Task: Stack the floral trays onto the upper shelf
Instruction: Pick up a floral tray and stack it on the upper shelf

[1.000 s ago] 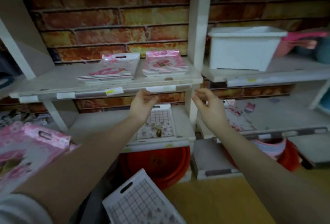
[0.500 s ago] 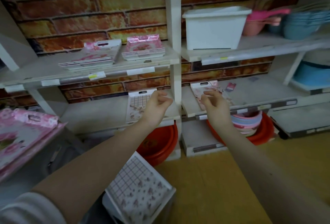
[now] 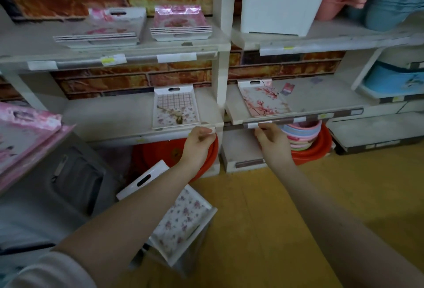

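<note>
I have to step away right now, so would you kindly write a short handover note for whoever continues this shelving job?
Left hand: empty, fingers curled, at the front edge of the middle shelf.
Right hand: empty, at the edge below the blossom tray.
Done: two tray stacks sit on the upper shelf.
Left: the grid-pattern tray and blossom tray lie on the middle shelves; another floral tray is low by the floor. Move them up onto the stacks.

2 floral tray stacks point(image 3: 181, 25) on the upper shelf point(image 3: 114, 58); 2 single trays point(image 3: 176, 108) below.
</note>
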Tool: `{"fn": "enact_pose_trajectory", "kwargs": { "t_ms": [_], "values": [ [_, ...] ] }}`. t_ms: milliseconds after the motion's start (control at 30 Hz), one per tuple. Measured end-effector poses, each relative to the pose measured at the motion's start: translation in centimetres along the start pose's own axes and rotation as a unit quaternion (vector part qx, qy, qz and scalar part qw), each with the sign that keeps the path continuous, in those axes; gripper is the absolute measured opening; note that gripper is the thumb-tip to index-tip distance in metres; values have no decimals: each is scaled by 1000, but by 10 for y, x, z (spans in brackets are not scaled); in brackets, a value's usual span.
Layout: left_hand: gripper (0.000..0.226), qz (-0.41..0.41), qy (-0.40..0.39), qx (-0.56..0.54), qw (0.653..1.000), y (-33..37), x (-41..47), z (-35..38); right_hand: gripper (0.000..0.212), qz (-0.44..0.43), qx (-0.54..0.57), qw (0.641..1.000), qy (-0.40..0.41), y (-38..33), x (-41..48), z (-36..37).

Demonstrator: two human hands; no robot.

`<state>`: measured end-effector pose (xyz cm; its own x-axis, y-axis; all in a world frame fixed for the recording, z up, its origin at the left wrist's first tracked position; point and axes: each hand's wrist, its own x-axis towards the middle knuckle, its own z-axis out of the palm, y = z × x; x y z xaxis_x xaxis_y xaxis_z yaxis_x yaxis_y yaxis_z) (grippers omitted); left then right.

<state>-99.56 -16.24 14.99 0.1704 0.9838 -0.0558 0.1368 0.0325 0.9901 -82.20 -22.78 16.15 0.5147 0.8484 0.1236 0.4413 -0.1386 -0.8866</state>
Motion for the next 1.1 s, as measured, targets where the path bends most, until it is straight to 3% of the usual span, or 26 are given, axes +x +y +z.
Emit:
{"fn": "enact_pose_trajectory", "kwargs": {
  "t_ms": [300, 767, 1100],
  "values": [
    [7, -12, -1, 5, 1000, 10, 2, 47, 29, -11, 4, 1000, -14, 15, 17, -26],
    [7, -1, -30, 37, 999, 41, 21, 272, 30, -7, 17, 1000, -22, 118, 120, -177],
    [7, -42, -10, 52, 998, 27, 91, 310, 27, 57, 47, 997, -36, 166, 193, -185]
  ]
}}
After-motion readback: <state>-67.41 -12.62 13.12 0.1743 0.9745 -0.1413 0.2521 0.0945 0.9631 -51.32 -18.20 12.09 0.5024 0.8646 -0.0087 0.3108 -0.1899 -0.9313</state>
